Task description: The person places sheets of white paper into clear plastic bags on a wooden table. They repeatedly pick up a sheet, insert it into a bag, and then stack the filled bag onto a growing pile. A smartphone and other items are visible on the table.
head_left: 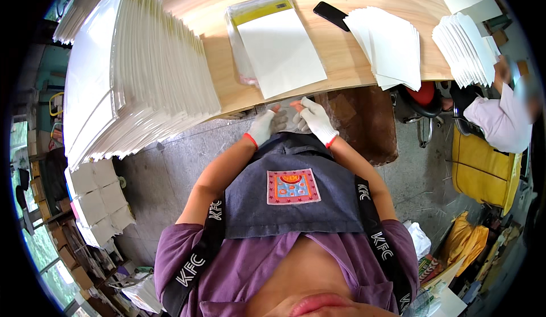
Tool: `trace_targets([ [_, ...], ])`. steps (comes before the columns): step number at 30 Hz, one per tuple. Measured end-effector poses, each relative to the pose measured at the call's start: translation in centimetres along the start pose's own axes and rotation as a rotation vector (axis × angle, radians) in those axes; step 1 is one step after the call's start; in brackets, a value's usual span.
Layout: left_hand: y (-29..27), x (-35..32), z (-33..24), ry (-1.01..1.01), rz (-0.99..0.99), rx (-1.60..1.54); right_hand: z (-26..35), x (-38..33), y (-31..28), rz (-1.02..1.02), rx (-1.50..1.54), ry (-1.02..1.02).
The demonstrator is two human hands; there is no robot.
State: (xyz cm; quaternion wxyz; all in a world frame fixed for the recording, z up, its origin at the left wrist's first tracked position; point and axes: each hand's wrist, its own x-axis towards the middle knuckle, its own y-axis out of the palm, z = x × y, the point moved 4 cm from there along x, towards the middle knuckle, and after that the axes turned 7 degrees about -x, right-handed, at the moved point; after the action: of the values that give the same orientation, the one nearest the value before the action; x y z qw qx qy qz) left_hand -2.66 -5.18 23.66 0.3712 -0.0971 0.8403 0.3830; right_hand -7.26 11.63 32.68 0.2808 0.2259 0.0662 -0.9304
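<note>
My left hand (266,126) and my right hand (316,119) are close together in front of my apron, just below the table's near edge. Both wear white knit gloves with red cuffs and bare fingertips. Their fingers are bent inward, and a pale, see-through patch shows between them; whether they grip it is unclear. Just beyond them, a blank white sheet (282,52) lies on the wooden table, slightly over the edge. It partly covers clear plastic sleeves (242,18) with a yellow-green band at the far end.
A tall, leaning stack of sleeved white sheets (153,78) fills the table's left. At right lie a black phone (331,16), fanned white cards (389,49) and another card pile (463,49). Below stands a brown box (369,123). Another person (500,115) sits at far right near a yellow chair (483,166).
</note>
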Motion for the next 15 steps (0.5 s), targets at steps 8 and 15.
trace_targets([
  [8, -1.1, -0.9, -2.9, 0.229, -0.215, 0.055, 2.4, 5.8, 4.4, -0.039, -1.16, -0.419],
  [15, -1.6, -0.5, -4.1, 0.251, -0.207, 0.182, 4.0, 5.7, 5.3, 0.1, -1.331, -0.578],
])
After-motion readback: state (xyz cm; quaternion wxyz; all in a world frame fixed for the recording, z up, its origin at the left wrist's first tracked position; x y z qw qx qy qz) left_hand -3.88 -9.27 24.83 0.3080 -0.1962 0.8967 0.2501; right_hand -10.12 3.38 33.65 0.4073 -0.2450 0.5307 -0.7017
